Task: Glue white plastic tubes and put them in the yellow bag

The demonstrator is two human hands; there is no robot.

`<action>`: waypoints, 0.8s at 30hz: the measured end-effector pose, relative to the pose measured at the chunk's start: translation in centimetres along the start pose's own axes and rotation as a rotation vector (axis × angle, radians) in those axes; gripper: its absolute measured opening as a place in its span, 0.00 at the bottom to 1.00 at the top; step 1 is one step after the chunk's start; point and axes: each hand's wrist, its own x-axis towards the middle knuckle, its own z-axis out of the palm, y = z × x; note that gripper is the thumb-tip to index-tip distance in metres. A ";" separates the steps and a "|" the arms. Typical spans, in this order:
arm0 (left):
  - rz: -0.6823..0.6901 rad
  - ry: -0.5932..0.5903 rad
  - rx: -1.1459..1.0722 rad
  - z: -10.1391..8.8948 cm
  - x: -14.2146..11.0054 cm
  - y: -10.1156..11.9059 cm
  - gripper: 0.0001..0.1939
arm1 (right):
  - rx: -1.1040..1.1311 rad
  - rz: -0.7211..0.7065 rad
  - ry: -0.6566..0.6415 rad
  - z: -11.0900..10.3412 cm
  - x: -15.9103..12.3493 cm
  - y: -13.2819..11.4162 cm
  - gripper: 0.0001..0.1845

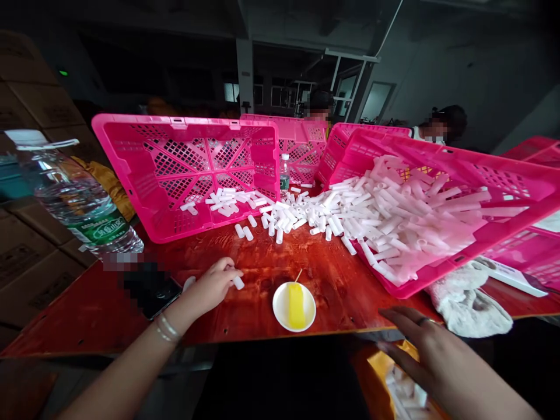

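My left hand [217, 284] is over the left part of the table, its fingers closed on a short white tube [238, 282]. My right hand [422, 344] hangs past the table's front edge with fingers stretched out, and I see nothing in it. Under it sits a yellow bag [380, 366] with more white tubes [405, 388] inside, partly hidden by the hand. Between my hands stands a small white dish [280, 312] bearing a yellow block [297, 306] and a thin stick [298, 275].
A pink crate [186, 121] lies tipped at the left; another [516, 204] at the right spills a heap of white tubes [350, 210] onto the red table [258, 262]. A large water bottle [96, 216], a dark phone-like object [151, 289] and a white cloth [470, 303] lie around. People sit beyond.
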 end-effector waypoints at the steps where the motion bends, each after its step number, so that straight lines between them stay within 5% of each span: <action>1: 0.041 -0.013 -0.034 0.3 0.8 0.2 0.17 | 0.045 -0.042 -0.040 1.0 1.4 -1.3 0.15; 6: 0.081 0.168 -0.635 1.1 2.4 7.4 0.13 | 0.346 -0.189 -0.014 7.3 8.7 -8.4 0.25; 8: 0.096 0.131 -0.953 1.0 2.8 9.9 0.17 | 0.429 -0.206 0.048 9.2 10.2 -9.5 0.29; 10: 0.106 0.077 -0.994 0.5 4.0 10.3 0.19 | 0.480 -0.182 0.121 10.1 10.8 -9.1 0.26; 14: -0.199 0.274 -0.453 -0.9 8.8 5.3 0.14 | 0.430 -0.038 0.203 9.5 10.2 -5.5 0.24; 17: -0.382 0.352 -0.292 -1.2 12.7 0.3 0.15 | 0.419 0.042 0.140 8.9 8.3 -2.6 0.26; 20: -0.486 0.282 -0.186 -0.7 14.9 -2.8 0.15 | 0.446 0.085 0.037 9.4 5.8 -1.2 0.24; 24: -0.527 0.146 -0.090 -0.5 15.2 -3.3 0.11 | 0.501 0.044 -0.115 10.4 3.7 -1.4 0.23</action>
